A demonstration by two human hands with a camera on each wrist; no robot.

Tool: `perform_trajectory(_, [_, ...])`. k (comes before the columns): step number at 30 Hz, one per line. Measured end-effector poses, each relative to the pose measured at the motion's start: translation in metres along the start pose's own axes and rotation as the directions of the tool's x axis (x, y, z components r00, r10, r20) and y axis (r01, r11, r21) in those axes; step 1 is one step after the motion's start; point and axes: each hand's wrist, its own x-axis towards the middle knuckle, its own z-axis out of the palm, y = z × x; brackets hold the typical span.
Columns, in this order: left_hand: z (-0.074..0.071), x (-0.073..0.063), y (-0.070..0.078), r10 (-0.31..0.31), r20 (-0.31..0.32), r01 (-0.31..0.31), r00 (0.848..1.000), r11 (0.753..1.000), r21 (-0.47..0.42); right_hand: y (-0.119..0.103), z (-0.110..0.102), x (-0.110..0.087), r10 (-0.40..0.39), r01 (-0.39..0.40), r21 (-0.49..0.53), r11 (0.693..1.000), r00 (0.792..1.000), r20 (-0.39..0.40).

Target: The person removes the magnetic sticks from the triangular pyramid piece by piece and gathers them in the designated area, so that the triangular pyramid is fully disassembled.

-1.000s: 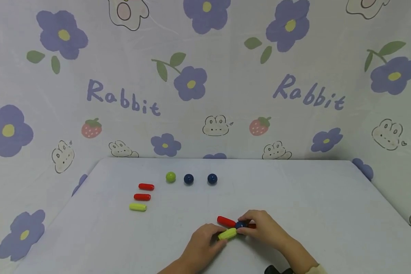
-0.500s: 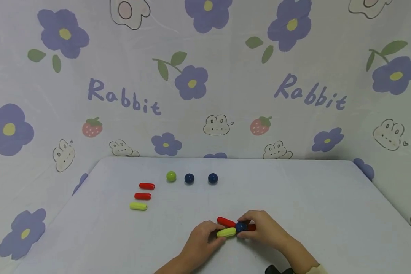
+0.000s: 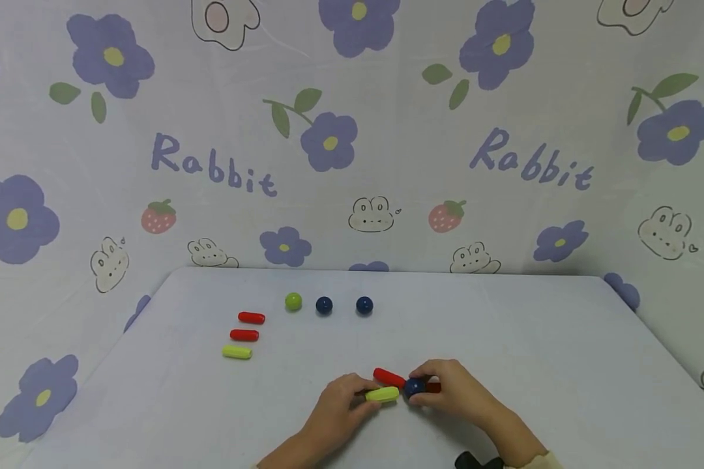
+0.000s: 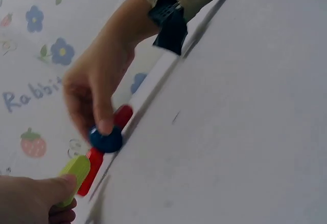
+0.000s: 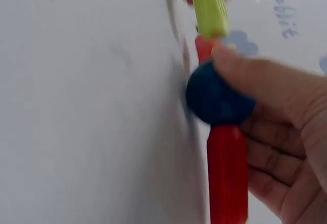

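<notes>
My left hand [image 3: 339, 405] pinches a yellow-green ribbed rod [image 3: 382, 395] between thumb and fingers. My right hand [image 3: 454, 391] pinches a dark blue ball [image 3: 414, 388] by its sides. Two red rods join this ball: one red rod [image 3: 389, 377] points to the far left, and the other red rod [image 5: 227, 175] runs back under the right palm, partly hidden in the head view. A small gap separates the yellow-green rod's end from the ball. In the left wrist view the yellow-green rod [image 4: 75, 175] overlaps the outer red rod [image 4: 91, 173].
On the white table [image 3: 504, 339], a green ball [image 3: 293, 301] and two blue balls, a left one [image 3: 324, 305] and a right one [image 3: 364, 305], lie at the back. Two red rods [image 3: 244, 335] and a yellow-green rod [image 3: 237, 352] lie left. Something black [image 3: 475, 461] shows below the right wrist.
The yellow-green rod has come away from the blue ball, moving left with my left hand and turning more level. My right hand stays nearly in place with the ball.
</notes>
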Motion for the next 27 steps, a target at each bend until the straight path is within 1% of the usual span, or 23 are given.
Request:
perform_trajectory(2, [-0.005, 0.001, -0.007, -0.044, -0.020, 0.043, 0.999, 0.998, -0.049, 0.005, -0.003, -0.002, 0.020, -0.021, -0.023, 1.000, 0.999, -0.033])
perform_trajectory(4, [-0.011, 0.003, -0.014, -0.103, -0.043, 0.098, 0.994, 0.990, -0.103, 0.010, -0.006, -0.005, 0.029, -0.032, -0.043, 0.999, 0.997, -0.065])
perform_trajectory(7, [-0.018, 0.006, -0.022, -0.156, -0.051, 0.145, 0.986, 0.973, -0.178, 0.015, -0.008, -0.006, 0.013, -0.017, -0.048, 0.999, 0.997, -0.075])
perform_trajectory(9, [-0.021, 0.008, -0.026, -0.174, -0.043, 0.160, 0.984, 0.962, -0.222, 0.016, -0.008, -0.007, 0.002, -0.005, -0.042, 0.999, 0.998, -0.069])
perform_trajectory(12, [-0.027, 0.009, -0.031, -0.184, -0.016, 0.173, 0.983, 0.946, -0.275, 0.015, -0.009, -0.006, 0.008, -0.010, -0.038, 0.999, 0.998, -0.069])
perform_trajectory(17, [-0.040, 0.008, -0.037, -0.210, 0.020, 0.205, 0.977, 0.922, -0.329, 0.012, -0.009, -0.005, 0.029, -0.031, -0.025, 0.999, 0.998, -0.058])
perform_trajectory(20, [-0.049, 0.005, -0.043, -0.217, 0.009, 0.207, 0.976, 0.916, -0.344, 0.012, -0.009, -0.005, 0.029, -0.030, -0.019, 0.999, 0.998, -0.052])
perform_trajectory(23, [-0.059, 0.003, -0.050, -0.227, -0.015, 0.206, 0.974, 0.911, -0.356, 0.012, -0.009, -0.005, 0.026, -0.027, -0.023, 0.999, 0.998, -0.056])
perform_trajectory(25, [-0.066, 0.001, -0.055, -0.239, -0.039, 0.209, 0.970, 0.908, -0.362, 0.012, -0.010, -0.006, 0.025, -0.027, -0.026, 0.999, 0.998, -0.056])
perform_trajectory(27, [-0.075, -0.001, -0.061, -0.262, -0.061, 0.221, 0.963, 0.899, -0.378, 0.012, -0.010, -0.006, 0.029, -0.031, -0.027, 0.999, 0.998, -0.055])
